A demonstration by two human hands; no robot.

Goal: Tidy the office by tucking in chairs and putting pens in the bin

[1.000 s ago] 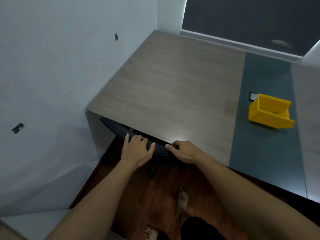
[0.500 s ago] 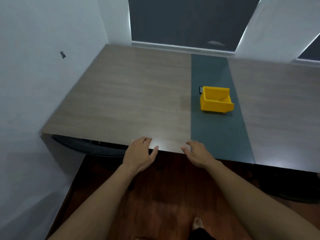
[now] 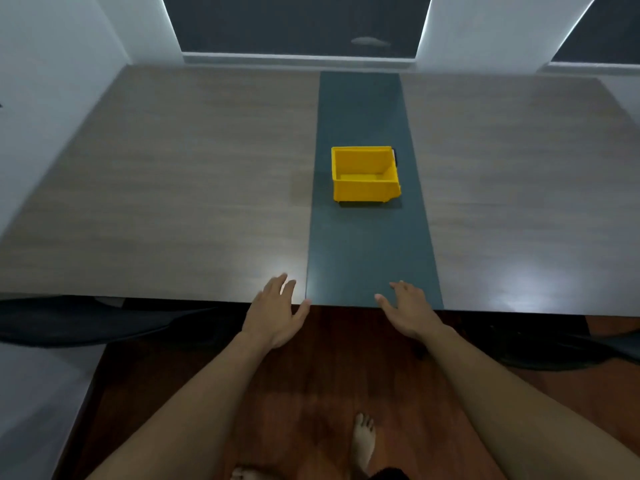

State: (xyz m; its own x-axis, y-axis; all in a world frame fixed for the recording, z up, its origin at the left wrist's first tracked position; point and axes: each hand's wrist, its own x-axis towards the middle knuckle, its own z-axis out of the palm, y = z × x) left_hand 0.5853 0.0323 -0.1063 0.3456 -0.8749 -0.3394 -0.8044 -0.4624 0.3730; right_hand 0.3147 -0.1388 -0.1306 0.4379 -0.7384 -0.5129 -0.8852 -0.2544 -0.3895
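Observation:
A yellow open-topped bin [image 3: 364, 174] stands on the dark grey strip in the middle of the wooden table [image 3: 173, 188]; nothing shows inside it. A black chair [image 3: 79, 322] is pushed under the table's near edge at the left, and a second black chair [image 3: 568, 349] shows under the edge at the right. My left hand [image 3: 277, 313] and my right hand [image 3: 407, 311] hover with relaxed, spread fingers over the table's near edge, holding nothing. A small dark object peeks out behind the bin's right back corner. No pens can be made out.
White walls close in on the left and behind the table, with dark windows [image 3: 294, 22] above the far edge. Red-brown wooden floor [image 3: 311, 393] lies between the two chairs, where my bare feet stand.
Both hands let go of the left chair's backrest, which now sits under the table. My view swung right, bringing the bin to the centre and the second chair into sight.

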